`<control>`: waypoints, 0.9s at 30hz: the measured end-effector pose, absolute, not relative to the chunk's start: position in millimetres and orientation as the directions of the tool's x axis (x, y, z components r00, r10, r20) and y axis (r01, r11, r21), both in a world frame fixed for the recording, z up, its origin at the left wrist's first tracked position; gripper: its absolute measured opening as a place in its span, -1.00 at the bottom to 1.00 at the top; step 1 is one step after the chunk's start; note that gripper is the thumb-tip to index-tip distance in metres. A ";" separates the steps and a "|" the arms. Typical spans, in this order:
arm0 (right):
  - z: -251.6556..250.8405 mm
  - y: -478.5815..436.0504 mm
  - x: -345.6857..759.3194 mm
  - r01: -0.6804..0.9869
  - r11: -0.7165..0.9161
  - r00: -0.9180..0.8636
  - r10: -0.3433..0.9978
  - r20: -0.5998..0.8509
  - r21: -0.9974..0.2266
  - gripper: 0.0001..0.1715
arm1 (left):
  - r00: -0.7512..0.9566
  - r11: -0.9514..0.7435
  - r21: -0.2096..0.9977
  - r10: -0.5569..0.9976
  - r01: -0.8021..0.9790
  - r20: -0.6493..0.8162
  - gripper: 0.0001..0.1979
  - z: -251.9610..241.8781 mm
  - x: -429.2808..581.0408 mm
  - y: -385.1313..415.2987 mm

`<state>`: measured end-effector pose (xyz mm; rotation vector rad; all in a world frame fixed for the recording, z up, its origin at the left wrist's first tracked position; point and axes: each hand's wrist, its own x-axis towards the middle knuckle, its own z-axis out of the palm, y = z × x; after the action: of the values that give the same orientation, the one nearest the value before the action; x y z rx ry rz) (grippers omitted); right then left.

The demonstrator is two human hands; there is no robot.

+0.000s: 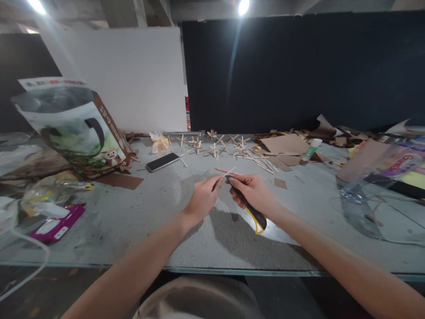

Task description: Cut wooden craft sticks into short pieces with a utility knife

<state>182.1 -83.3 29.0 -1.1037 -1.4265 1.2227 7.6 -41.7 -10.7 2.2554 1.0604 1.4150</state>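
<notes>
Above the middle of the table, my left hand (206,195) is closed in a pinch on a thin pale wooden stick (229,171). My right hand (254,190) is wrapped round a utility knife (256,216) with a black and yellow handle, its butt end pointing down toward me. The knife's front end lies close to the left fingertips; I cannot make out the blade. A thin red-and-white striped stick (222,169) crosses the pale one and reaches toward the right index finger. Several small wooden sticks (215,148) lie beyond my hands, some crossed into star shapes.
A black phone (162,162) lies left of the sticks, near a large printed bag (79,133). A purple-and-white pack (58,223) is at left. Cardboard pieces (285,144) and a glue stick (311,149) are at right, with a clear plastic container (360,217) nearer.
</notes>
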 end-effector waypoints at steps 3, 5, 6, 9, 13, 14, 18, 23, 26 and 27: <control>29.5 -82.6 181.7 0.017 0.057 -0.176 0.983 0.053 -0.998 -0.62 | 0.244 -0.695 0.587 0.707 0.415 0.664 -0.67 -10.1 8.8 -42.7; 30.2 -82.7 181.1 -0.010 0.036 -0.179 0.983 0.037 -0.999 -0.61 | 0.231 -0.684 0.613 0.720 0.395 0.655 -0.68 -8.9 10.1 -44.2; 30.6 -82.8 180.8 -0.027 0.028 -0.182 0.983 0.033 -0.999 -0.61 | 0.218 -0.671 0.633 0.733 0.385 0.644 -0.67 -8.1 10.9 -44.9; 32.1 -83.3 180.2 -0.091 0.011 -0.187 0.982 0.028 -0.996 -0.56 | 0.175 -0.608 0.710 0.790 0.357 0.588 -0.65 -6.3 13.5 -45.1; 34.2 -84.4 180.9 -0.118 0.033 -0.162 0.985 0.052 -0.992 -0.49 | 0.129 -0.510 0.814 0.860 0.280 0.494 -0.58 -6.9 13.6 -38.1; 34.6 -84.8 181.4 -0.112 0.051 -0.150 0.986 0.068 -0.992 -0.49 | 0.118 -0.481 0.840 0.877 0.251 0.467 -0.57 -7.2 12.7 -35.5; 33.6 -85.1 182.5 -0.037 0.167 -0.102 0.980 0.169 -0.985 -0.51 | 0.116 -0.381 0.919 0.922 0.100 0.370 -0.52 -5.4 8.7 -28.1; 24.9 -80.2 180.9 0.024 0.219 -0.018 0.976 0.218 -0.976 -0.45 | 0.162 -0.315 0.948 0.934 -0.052 0.320 -0.49 3.0 9.7 -31.6; 21.2 -77.5 179.3 0.057 0.227 0.030 0.973 0.229 -0.972 -0.42 | 0.212 -0.313 0.946 0.922 -0.079 0.323 -0.51 6.7 12.1 -37.4; 20.8 -77.1 178.8 0.081 0.231 0.035 0.972 0.234 -0.970 -0.41 | 0.230 -0.316 0.946 0.917 -0.078 0.326 -0.51 7.2 12.9 -39.3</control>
<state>178.8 -77.1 20.8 -1.1085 -1.3333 0.9656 12.9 -39.3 7.2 1.5190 0.8239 1.2720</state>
